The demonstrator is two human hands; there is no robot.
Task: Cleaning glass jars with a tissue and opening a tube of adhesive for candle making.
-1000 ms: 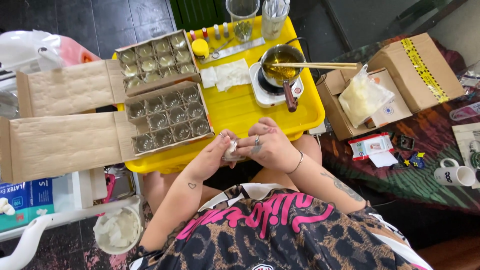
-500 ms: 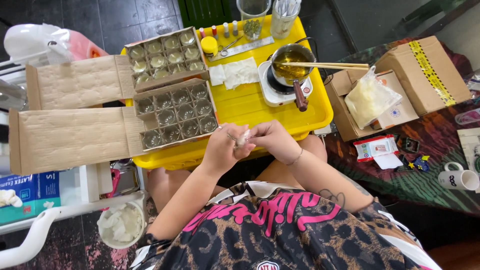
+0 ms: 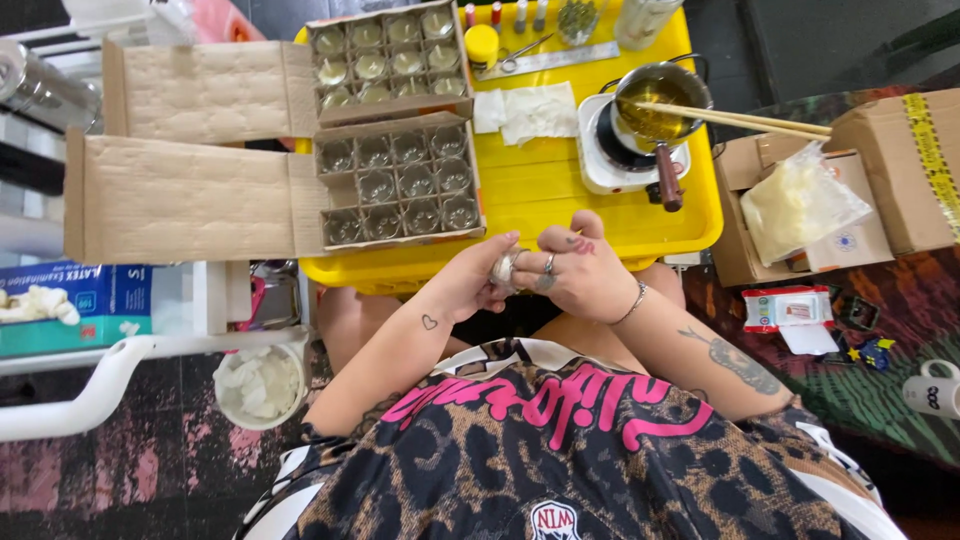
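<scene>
Dark floor tiles frame a yellow tray (image 3: pixel 560 190) that rests across our lap, and we take it from its left edge to its right. Off the left edge, two opened cardboard lids (image 3: pixel 190 195) spread flat, and their boxes sit on the tray's left part: the far box (image 3: pixel 385 60) holds small cups with pale filling, the near box (image 3: pixel 400 185) holds small glass cups that look unfilled. Below the tray's near edge, about its middle, our hands meet. Our left hand (image 3: pixel 465 285) curls narrowly around a small pale object (image 3: pixel 503 268), gripping it from the left; we cannot tell just what the object is. Our right hand (image 3: pixel 575 275), with rings on its fingers, closes over the same object from the right, fingers bent and touching it. Further on, at the tray's far middle, lies a folded white tissue (image 3: pixel 530 108). On the tray's right part stands a small white burner (image 3: pixel 615 160) carrying a metal pot (image 3: pixel 660 95) of yellowish liquid, with wooden chopsticks (image 3: pixel 740 118) laid across its rim and jutting past the right edge.
</scene>
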